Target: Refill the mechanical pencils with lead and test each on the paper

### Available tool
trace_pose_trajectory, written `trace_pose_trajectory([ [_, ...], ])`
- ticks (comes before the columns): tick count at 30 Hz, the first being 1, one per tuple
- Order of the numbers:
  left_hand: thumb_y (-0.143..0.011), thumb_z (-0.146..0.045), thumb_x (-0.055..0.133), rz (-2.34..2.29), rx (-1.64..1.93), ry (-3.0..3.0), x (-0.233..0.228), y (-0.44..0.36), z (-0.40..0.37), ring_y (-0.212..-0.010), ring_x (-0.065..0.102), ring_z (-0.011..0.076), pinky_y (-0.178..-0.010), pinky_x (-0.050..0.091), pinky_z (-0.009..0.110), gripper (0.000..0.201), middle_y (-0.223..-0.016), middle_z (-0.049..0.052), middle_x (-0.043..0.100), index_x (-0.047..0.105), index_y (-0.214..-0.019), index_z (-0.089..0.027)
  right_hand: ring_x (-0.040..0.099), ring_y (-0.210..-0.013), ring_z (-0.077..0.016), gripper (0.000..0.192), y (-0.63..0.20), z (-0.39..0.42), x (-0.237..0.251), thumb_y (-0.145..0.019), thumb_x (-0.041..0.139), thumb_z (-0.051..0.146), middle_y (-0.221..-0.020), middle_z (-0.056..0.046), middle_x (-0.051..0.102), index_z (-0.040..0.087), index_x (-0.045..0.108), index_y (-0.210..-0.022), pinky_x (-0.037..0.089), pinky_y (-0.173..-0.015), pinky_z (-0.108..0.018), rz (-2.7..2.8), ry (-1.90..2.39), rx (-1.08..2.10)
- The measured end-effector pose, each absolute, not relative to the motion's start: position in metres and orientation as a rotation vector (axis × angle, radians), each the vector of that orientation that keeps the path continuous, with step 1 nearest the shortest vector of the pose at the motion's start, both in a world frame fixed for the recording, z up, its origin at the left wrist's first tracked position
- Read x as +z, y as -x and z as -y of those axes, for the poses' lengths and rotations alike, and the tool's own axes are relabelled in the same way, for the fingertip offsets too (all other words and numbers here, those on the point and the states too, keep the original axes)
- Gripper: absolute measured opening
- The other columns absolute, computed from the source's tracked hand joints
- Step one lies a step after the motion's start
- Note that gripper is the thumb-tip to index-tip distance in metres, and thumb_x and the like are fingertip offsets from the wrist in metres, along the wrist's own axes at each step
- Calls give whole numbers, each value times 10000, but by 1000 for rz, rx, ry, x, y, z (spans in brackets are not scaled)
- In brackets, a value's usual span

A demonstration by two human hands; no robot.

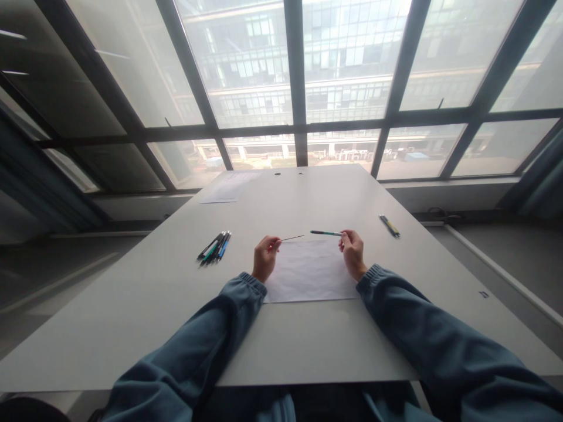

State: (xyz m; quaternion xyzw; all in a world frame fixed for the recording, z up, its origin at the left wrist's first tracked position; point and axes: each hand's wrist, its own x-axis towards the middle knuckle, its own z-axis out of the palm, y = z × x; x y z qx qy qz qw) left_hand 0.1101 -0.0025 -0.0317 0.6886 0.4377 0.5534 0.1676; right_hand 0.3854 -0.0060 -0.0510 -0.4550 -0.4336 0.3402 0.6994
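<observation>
My left hand (264,258) pinches one end of a thin dark pen refill (294,237), which points to the right. My right hand (353,253) is closed on a dark pen with a green part (324,232), its other end pointing left. The two tips face each other with a small gap between them, above the far edge of a white sheet of paper (314,272). Both hands are at the sides of this sheet. Left of my left hand lies a bunch of several pens (214,248), black, green and blue.
The white table (308,346) runs ahead to a large window. A yellow and dark pair of pens (389,225) lies to the right. Another sheet of paper (226,186) rests at the far left. A small dark object (484,294) is near the right edge.
</observation>
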Motion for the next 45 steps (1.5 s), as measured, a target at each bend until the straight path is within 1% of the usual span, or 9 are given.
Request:
trace_pose_trajectory([
  [4, -920, -395, 592, -1280, 1602, -1911, -33, -109, 2, -631, 590, 119, -571, 477, 218, 233, -737, 7, 616, 643, -841, -181, 492, -548, -131, 305, -389, 3, -53, -872, 556, 467, -634, 17, 541, 171, 597, -930, 394, -495, -239, 942, 1062, 669],
  [8, -920, -389, 597, -1252, 1560, -1951, -34, -110, 2, -664, 592, 122, -605, 477, 228, 236, -777, 15, 627, 658, -832, -179, 578, -700, -175, 306, -391, 0, -59, -868, 567, 429, -754, -44, 644, 149, 666, -944, 465, -647, -295, 1043, 1159, 542],
  [12, -917, -384, 608, -1206, 1480, -2020, -34, -113, 3, -730, 610, 142, -620, 474, 238, 233, -818, 32, 660, 692, -838, -181, 617, -805, -210, 295, -391, 0, -60, -839, 606, 390, -892, -94, 717, 144, 719, -956, 480, -750, -338, 1167, 1218, 506],
  [15, -920, -389, 607, -1172, 1409, -2059, -33, -115, 5, -742, 616, 149, -615, 469, 238, 245, -821, 40, 677, 714, -841, -182, 622, -799, -213, 294, -390, 1, -59, -825, 617, 380, -921, -96, 736, 151, 736, -967, 488, -750, -342, 1223, 1243, 526],
  [22, -906, -407, 627, -1126, 1252, -2148, -36, -117, 5, -724, 615, 153, -611, 456, 242, 270, -802, 50, 703, 740, -820, -178, 624, -753, -209, 285, -389, 2, -61, -797, 629, 348, -876, -89, 749, 150, 755, -958, 502, -756, -354, 1322, 1283, 560],
  [28, -902, -417, 631, -1130, 1233, -2142, -37, -116, 4, -710, 608, 151, -625, 464, 252, 274, -807, 52, 712, 751, -835, -179, 637, -754, -206, 249, -387, 1, -64, -791, 630, 305, -894, -78, 757, 168, 758, -954, 509, -764, -348, 1410, 1300, 573],
  [35, -875, -386, 656, -1137, 1146, -2178, -36, -118, 4, -698, 618, 158, -628, 467, 261, 238, -804, 49, 733, 760, -828, -177, 634, -806, -205, 187, -387, 5, -64, -830, 610, 222, -865, -50, 735, 202, 755, -947, 479, -787, -328, 1611, 1436, 431],
  [40, -854, -335, 674, -1133, 1056, -2257, -38, -118, 2, -741, 636, 176, -710, 495, 286, 183, -807, 48, 748, 766, -816, -182, 602, -877, -212, 149, -387, 10, -59, -831, 635, 180, -919, -60, 707, 205, 755, -915, 450, -841, -328, 1734, 1551, 301],
  [45, -833, -295, 683, -1175, 1043, -2272, -39, -117, 3, -761, 642, 186, -741, 512, 298, 140, -833, 53, 752, 772, -833, -188, 582, -921, -221, 148, -385, 14, -56, -845, 639, 156, -947, -71, 687, 200, 748, -935, 432, -851, -318, 1797, 1616, 258],
])
